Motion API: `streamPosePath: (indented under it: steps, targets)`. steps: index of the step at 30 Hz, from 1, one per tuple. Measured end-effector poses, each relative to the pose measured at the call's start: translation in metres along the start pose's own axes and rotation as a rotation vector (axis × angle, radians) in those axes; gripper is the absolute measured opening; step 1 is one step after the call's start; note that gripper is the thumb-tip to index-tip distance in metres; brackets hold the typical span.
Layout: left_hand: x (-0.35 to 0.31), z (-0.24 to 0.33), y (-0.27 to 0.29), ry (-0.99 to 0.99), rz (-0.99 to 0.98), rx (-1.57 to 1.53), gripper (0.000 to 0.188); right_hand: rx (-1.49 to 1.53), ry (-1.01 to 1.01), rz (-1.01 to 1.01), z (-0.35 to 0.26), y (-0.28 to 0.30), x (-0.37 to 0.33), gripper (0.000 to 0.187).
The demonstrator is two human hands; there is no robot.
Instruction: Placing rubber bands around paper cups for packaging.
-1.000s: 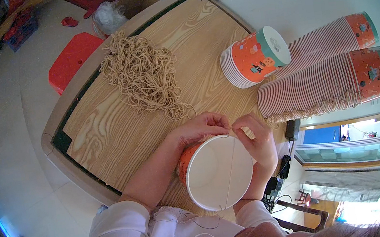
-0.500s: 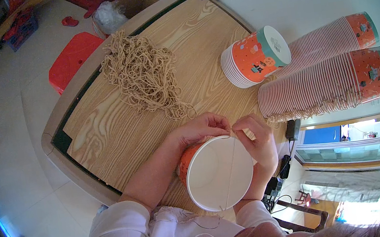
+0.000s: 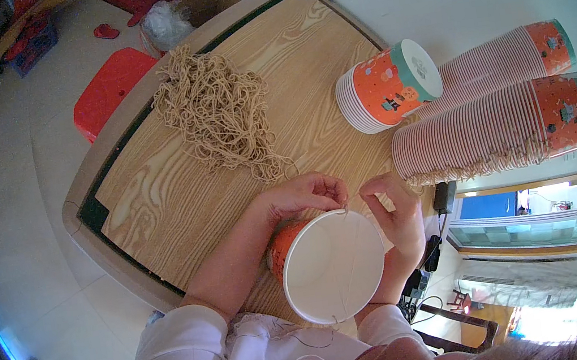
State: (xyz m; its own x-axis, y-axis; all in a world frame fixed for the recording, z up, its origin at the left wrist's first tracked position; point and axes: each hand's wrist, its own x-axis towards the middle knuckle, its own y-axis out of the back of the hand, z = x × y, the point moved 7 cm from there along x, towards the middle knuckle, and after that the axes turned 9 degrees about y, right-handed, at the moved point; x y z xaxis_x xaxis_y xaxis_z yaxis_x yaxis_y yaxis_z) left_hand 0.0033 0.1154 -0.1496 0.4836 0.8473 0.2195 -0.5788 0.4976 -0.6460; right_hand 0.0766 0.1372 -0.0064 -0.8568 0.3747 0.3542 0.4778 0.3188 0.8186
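A paper bucket [image 3: 308,272] with a white inside and an orange printed outside stands tilted before me, its mouth facing up toward me. A thin beige string [image 3: 349,278] crosses the mouth from the far rim to the near rim, slightly slack. My left hand [image 3: 305,194] is at the far rim, fingertips pinched on the string where it meets the edge. Just right of it, my right hand [image 3: 397,217] holds thumb and forefinger pressed together, apart from the rim; what lies between those fingertips is too fine to make out.
A tangled heap of beige strings [image 3: 217,109] lies on the wooden table [image 3: 152,198]. To the right are a short upside-down bucket stack [image 3: 382,87] and two long stacks lying sideways, the nearer stack [image 3: 471,130] fringed with strings. A red stool [image 3: 109,91] stands beyond the table's left edge.
My right hand has moved slightly right, away from my left hand, which stays by the rim. The string across the mouth hangs looser.
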Motion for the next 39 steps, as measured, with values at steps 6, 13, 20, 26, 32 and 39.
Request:
streamPosePath:
  steps: [6,13,20,26,32,39]
  targets:
    - [0.003,-0.008,0.005,0.008,0.034,0.003,0.012,0.025,0.036,-0.019,-0.001,-0.004,0.003,0.020]
    - [0.000,-0.004,0.005,0.044,0.081,-0.047,0.014,0.020,0.140,-0.111,-0.022,-0.007,0.003,0.026]
    - [0.000,-0.005,0.008,-0.006,0.081,-0.003,0.014,0.063,0.082,-0.224,-0.011,-0.014,-0.002,0.026]
    - [-0.002,0.003,0.002,0.025,0.098,0.008,0.017,0.107,0.048,-0.163,-0.008,-0.006,-0.004,0.021]
    - [-0.002,0.003,0.002,0.055,0.136,-0.028,0.018,0.120,0.036,-0.152,-0.009,-0.007,-0.001,0.019]
    - [0.003,-0.002,0.004,0.018,0.154,-0.024,0.016,0.118,0.017,-0.152,-0.005,-0.007,-0.003,0.018]
